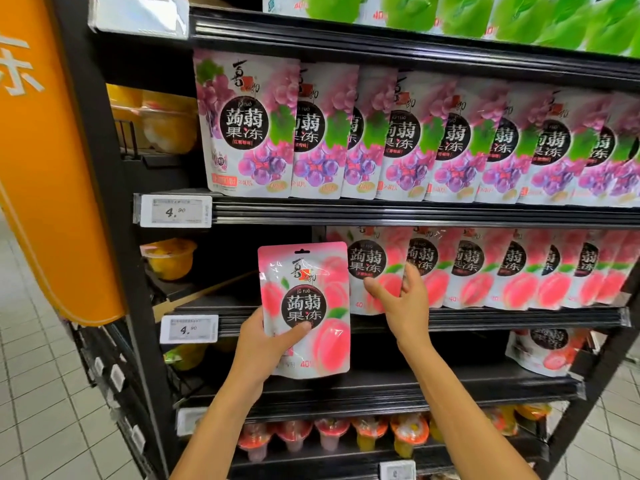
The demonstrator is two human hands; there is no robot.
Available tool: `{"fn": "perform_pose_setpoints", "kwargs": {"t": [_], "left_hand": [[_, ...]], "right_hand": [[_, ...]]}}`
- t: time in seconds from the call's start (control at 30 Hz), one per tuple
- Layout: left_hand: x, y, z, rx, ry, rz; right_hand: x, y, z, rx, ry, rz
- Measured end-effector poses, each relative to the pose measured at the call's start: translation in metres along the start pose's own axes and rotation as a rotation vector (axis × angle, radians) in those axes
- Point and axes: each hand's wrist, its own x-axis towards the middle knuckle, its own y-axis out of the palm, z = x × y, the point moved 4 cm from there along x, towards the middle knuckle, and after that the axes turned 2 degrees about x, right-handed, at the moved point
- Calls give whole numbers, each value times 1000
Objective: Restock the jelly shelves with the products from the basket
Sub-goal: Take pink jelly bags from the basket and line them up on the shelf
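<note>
My left hand grips a pink peach jelly pouch by its lower left side, holding it upright in front of the peach shelf. The pouch hangs before an open gap at the left end of that shelf. My right hand reaches to the leftmost pouch of the peach row, fingers curled round its lower right edge with the thumb on its front. No basket is in view.
Purple grape jelly pouches fill the shelf above, green pouches the top one. Below are a strawberry pouch and jelly cups. Price tags sit on shelf edges. An orange pillar stands left.
</note>
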Motion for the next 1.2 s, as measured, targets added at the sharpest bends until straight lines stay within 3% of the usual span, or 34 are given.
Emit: {"fn": "perform_pose_setpoints", "kwargs": {"t": [0.2,0.37,0.5,0.73,0.83,0.93,1.07,1.1,1.2], "left_hand": [[-4,3,5,2,-7,-20],[-8,4,5,18,-4,-18],[-10,2,3,37,-2,-29],[-10,6,-2,54,-6,-33],[-8,11,-2,50,-5,-36],[-4,17,-3,46,10,-26],[-2,27,-5,51,45,12],[-1,28,-5,51,54,18],[0,29,-7,62,80,25]], "right_hand": [[-16,-10,0,-133,-87,-21],[-21,-12,3,-516,-145,-208],[-17,-10,1,-666,-134,-272],[-15,-13,-1,-632,-124,-245],[-25,-20,7,-479,-144,-250],[-45,-20,15,-158,-134,-113],[-78,8,13,60,136,429],[-82,12,10,68,173,494],[-80,12,10,141,244,436]]}}
